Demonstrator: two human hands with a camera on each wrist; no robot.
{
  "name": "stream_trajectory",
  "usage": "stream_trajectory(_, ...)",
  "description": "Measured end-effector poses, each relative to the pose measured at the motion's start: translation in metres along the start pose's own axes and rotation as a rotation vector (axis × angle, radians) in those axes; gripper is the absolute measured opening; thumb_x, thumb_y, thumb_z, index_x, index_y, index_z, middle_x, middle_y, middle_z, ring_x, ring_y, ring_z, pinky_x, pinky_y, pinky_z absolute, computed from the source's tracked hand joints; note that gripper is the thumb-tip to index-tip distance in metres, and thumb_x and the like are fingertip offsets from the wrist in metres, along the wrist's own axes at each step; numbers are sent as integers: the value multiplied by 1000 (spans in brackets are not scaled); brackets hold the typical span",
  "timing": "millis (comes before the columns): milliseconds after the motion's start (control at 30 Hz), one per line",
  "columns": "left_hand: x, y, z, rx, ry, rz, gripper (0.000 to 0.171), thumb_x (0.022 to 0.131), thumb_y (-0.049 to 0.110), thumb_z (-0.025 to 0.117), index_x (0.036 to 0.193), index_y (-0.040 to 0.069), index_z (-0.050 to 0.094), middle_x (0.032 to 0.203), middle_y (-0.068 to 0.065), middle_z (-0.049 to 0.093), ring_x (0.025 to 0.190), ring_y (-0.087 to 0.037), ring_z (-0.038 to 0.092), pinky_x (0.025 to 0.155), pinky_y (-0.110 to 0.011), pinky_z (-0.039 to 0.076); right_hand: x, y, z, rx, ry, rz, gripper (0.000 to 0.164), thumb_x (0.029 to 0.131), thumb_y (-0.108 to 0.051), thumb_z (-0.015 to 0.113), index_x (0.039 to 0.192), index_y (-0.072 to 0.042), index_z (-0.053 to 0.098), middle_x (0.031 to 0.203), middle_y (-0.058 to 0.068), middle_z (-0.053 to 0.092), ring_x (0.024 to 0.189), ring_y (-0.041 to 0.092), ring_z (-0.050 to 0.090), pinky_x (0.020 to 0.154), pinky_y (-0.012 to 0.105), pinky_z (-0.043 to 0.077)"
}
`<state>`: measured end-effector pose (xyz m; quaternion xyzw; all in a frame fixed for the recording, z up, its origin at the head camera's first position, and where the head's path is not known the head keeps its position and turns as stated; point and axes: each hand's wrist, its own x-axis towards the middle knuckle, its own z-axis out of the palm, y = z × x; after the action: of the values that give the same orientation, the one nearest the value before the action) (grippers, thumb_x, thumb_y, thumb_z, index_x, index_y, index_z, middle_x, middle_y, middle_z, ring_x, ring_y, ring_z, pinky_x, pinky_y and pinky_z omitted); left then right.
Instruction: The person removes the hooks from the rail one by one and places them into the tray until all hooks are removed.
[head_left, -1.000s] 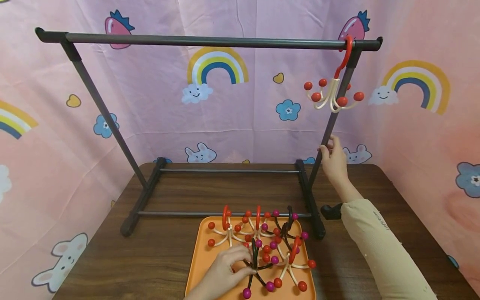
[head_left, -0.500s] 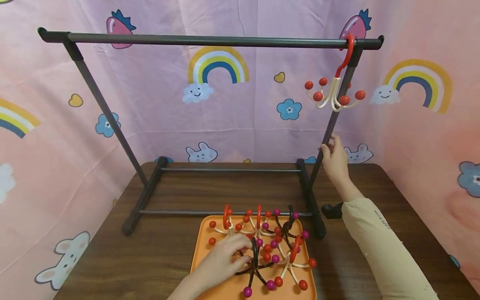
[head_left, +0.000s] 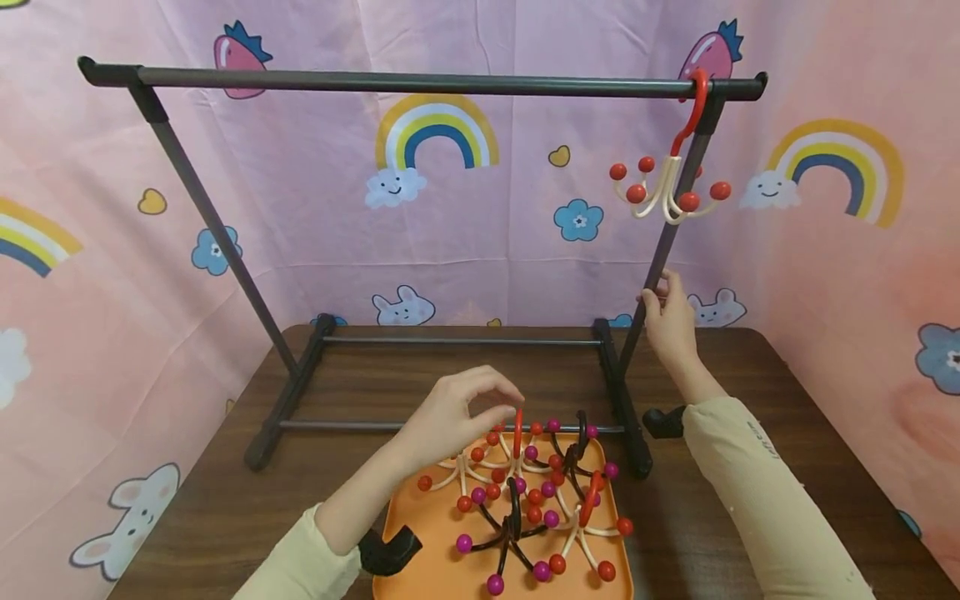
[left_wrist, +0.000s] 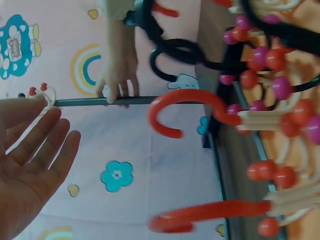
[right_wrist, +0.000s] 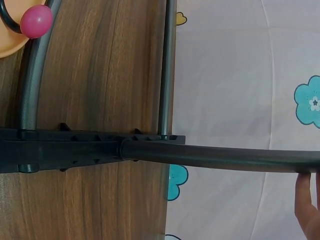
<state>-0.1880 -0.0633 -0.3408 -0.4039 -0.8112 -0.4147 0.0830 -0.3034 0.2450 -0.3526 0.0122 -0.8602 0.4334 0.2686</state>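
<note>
My left hand (head_left: 453, 417) hovers over the back of the orange tray (head_left: 435, 575), its fingertips close to the red hook of a cream multi-arm hanger (head_left: 517, 433). In the left wrist view its fingers (left_wrist: 47, 145) are loosely extended, apart from the red hooks. My right hand (head_left: 671, 325) holds the right post (head_left: 633, 333) of the dark clothes rack, thumb on one side and fingers behind. On the tray lie black hangers (head_left: 510, 533) with magenta balls and cream ones (head_left: 579, 529) with red balls. Another cream hanger (head_left: 667, 187) hangs by its red hook at the bar's right end.
The rack's top bar (head_left: 412, 82) runs across above the wooden table (head_left: 195, 517). Its right foot (head_left: 622, 408) stands beside the tray, and a lower crossbar (head_left: 345, 426) passes just behind the tray. Printed cloth (head_left: 465, 217) closes off the back and sides.
My left hand has moved up and away from the front black hanger toward the red hooks at the tray's back. The right hand stays on the post.
</note>
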Motion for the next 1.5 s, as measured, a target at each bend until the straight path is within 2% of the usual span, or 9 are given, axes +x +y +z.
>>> stream_trajectory(100, 20, 3, -3, 1, 21, -12, 11, 82, 23, 55, 93, 25, 58, 92, 15, 56, 85, 3, 52, 72, -20, 45, -1, -1, -1, -6, -1, 0, 30, 91, -18, 38, 121, -13, 34, 98, 14, 58, 84, 25, 54, 62, 34, 40)
stream_trajectory(233, 44, 9, 0, 24, 42, -12, 11, 82, 22, 55, 92, 24, 59, 93, 15, 56, 86, 4, 51, 74, -19, 45, -1, -2, -1, -7, 3, 0, 30, 91, -17, 38, 120, -12, 35, 98, 15, 59, 83, 25, 54, 62, 34, 40)
stream_trajectory(433, 79, 25, 0, 31, 55, -11, 13, 83, 20, 55, 94, 19, 59, 93, 11, 57, 86, 1, 51, 73, -15, 44, -1, -2, 0, -3, 14, -3, 30, 91, -17, 39, 120, -12, 35, 98, 15, 59, 84, 25, 54, 63, 35, 41)
stream_trajectory(567, 104, 36, -3, 21, 107, -45, 16, 81, 16, 56, 97, 15, 60, 96, 7, 58, 85, -1, 53, 73, -16, 44, -1, -1, 1, -3, 21, -3, 30, 90, -18, 39, 120, -12, 35, 98, 15, 59, 87, 27, 55, 65, 37, 42)
stream_trajectory(800, 148, 63, -14, -13, 165, -78, 25, 81, 17, 57, 106, 12, 56, 102, 1, 57, 86, -5, 54, 72, -14, 44, -2, 0, 1, 4, 24, 4, 31, 90, -16, 40, 121, -13, 35, 98, 17, 59, 88, 29, 57, 70, 42, 44)
stream_trajectory(1067, 195, 93, -18, -13, 165, -101, 34, 81, 20, 57, 114, 14, 52, 106, 3, 53, 89, -4, 51, 67, -16, 43, 0, -1, 2, -5, 46, -21, 32, 89, -14, 42, 120, -12, 36, 96, 16, 60, 86, 28, 58, 69, 41, 45)
stream_trajectory(1167, 213, 98, -19, -8, 201, -115, 35, 81, 22, 57, 114, 14, 51, 107, 2, 53, 89, -6, 51, 68, -16, 42, 0, -1, 4, -2, 41, -30, 32, 89, -14, 42, 120, -11, 36, 95, 16, 60, 86, 28, 58, 68, 40, 45)
stream_trajectory(1300, 237, 100, -20, -7, 235, -170, 38, 81, 27, 57, 116, 18, 49, 109, 4, 53, 92, -5, 50, 70, -15, 41, -1, 0, 5, 8, 28, -36, 30, 89, -14, 42, 119, -12, 37, 95, 16, 60, 86, 28, 58, 68, 40, 45)
stream_trajectory(1500, 270, 107, -19, -156, 235, -256, 44, 79, 30, 59, 120, 22, 46, 115, 9, 48, 96, -2, 45, 74, -14, 39, -1, 0, 1, 8, 29, -25, 29, 89, -14, 42, 118, -12, 37, 94, 15, 60, 86, 27, 57, 70, 41, 45)
